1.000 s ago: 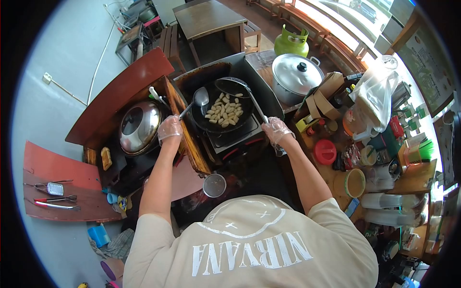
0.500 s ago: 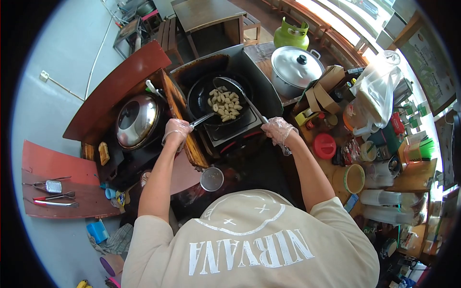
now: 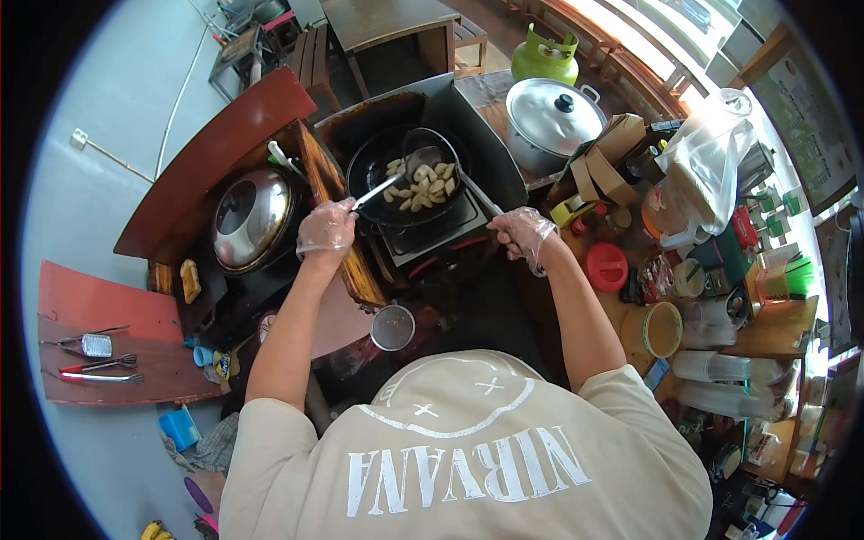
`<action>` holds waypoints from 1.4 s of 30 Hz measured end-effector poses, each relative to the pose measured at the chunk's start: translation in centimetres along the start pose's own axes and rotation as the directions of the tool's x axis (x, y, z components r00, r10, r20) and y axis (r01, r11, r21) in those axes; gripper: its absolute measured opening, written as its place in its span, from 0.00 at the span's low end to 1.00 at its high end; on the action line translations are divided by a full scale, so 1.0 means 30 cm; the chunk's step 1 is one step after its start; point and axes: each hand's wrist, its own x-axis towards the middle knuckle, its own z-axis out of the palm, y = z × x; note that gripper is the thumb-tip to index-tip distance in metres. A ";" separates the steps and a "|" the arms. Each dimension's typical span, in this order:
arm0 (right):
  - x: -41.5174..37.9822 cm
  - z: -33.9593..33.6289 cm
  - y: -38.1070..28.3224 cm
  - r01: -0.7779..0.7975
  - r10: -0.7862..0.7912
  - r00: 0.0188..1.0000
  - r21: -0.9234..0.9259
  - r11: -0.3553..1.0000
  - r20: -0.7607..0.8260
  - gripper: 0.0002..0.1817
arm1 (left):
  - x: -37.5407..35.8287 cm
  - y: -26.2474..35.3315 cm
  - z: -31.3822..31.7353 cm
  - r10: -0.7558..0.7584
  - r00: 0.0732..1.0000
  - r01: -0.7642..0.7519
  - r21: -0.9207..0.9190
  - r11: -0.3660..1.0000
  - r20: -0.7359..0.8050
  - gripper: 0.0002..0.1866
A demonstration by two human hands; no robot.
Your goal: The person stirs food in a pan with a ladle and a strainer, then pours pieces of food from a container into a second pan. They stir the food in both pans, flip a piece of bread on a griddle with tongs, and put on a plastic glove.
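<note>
Pale oblong food pieces [image 3: 421, 193], inside round black wok [image 3: 362, 168]. Long-handled metal spatula [image 3: 378, 191], head at the pieces, grasped by plastic-gloved left hand [image 3: 328, 227]. Long-handled dark round strainer [image 3: 478, 193], over wok, handle grasped by plastic-gloved right hand [image 3: 525, 236].

A green gas cylinder [image 3: 544, 65] is noted standing behind the lidded silver pot [image 3: 551, 135]. On the right-hand tabletop [image 3: 615, 314], a red-lidded container [image 3: 607, 268] sits near a yellowish tub [image 3: 637, 335], with an open cardboard box [image 3: 608, 183] and a bulging clear plastic bag [image 3: 715, 171] beyond them. At left, a domed lid [image 3: 255, 225] is recorded, and metal utensils [image 3: 97, 346] rest on a red panel [image 3: 108, 301].
</note>
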 end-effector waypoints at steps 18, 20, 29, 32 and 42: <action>0.096 -0.007 0.038 0.254 -0.412 0.903 -0.624 0.740 -0.121 0.15 | 0.102 -0.173 0.131 -0.156 0.986 0.159 0.049 0.986 -0.055 0.11; 0.113 -0.002 0.041 0.265 -0.439 0.891 -0.652 0.710 -0.115 0.15 | 0.105 -0.175 0.137 -0.231 0.972 0.232 0.014 0.973 -0.041 0.12; 0.234 -0.004 0.051 0.263 -0.554 0.831 -0.838 0.478 -0.055 0.19 | 0.099 -0.160 0.080 -0.193 0.980 0.194 -0.005 0.981 0.054 0.12; 0.234 -0.005 0.033 0.231 -0.579 0.814 -0.890 0.392 -0.044 0.20 | 0.093 -0.177 0.043 -0.238 0.971 0.238 0.072 0.969 -0.006 0.09; 0.057 -0.041 -0.072 0.221 -0.182 0.970 -0.888 0.403 0.159 0.12 | 0.062 -0.219 0.082 -0.363 0.829 0.483 -0.216 0.848 0.426 0.09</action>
